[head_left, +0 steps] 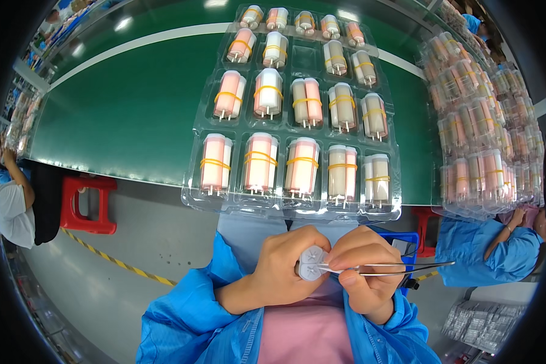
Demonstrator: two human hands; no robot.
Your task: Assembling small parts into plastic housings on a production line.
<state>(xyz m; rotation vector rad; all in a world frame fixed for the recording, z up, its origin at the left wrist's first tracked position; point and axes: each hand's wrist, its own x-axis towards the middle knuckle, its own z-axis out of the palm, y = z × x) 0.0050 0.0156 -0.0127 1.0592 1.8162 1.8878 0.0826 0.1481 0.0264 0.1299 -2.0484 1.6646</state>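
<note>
In front of my chest, my left hand [278, 265] is closed around a pale grey plastic piece with a lobed end face [311, 263]. Most of that piece is hidden inside my fingers. My right hand [365, 270] pinches a pair of metal tweezers [415, 268], whose tips meet the lobed face while the other end sticks out to the right. Just beyond my hands lies a clear plastic tray [191, 195] with rows of tube bundles [260, 162] in its compartments. The tubes are white, pink and grey-beige, bound with yellow rubber bands.
The tray rests on a green work surface [121, 115]. Stacked clear trays [476, 130] of similar bundles stand at right. A red stool [90, 204] and a person in white [13, 212] are at left; another in blue [476, 249] sits at right. A blue bin [408, 238] is beside my right hand.
</note>
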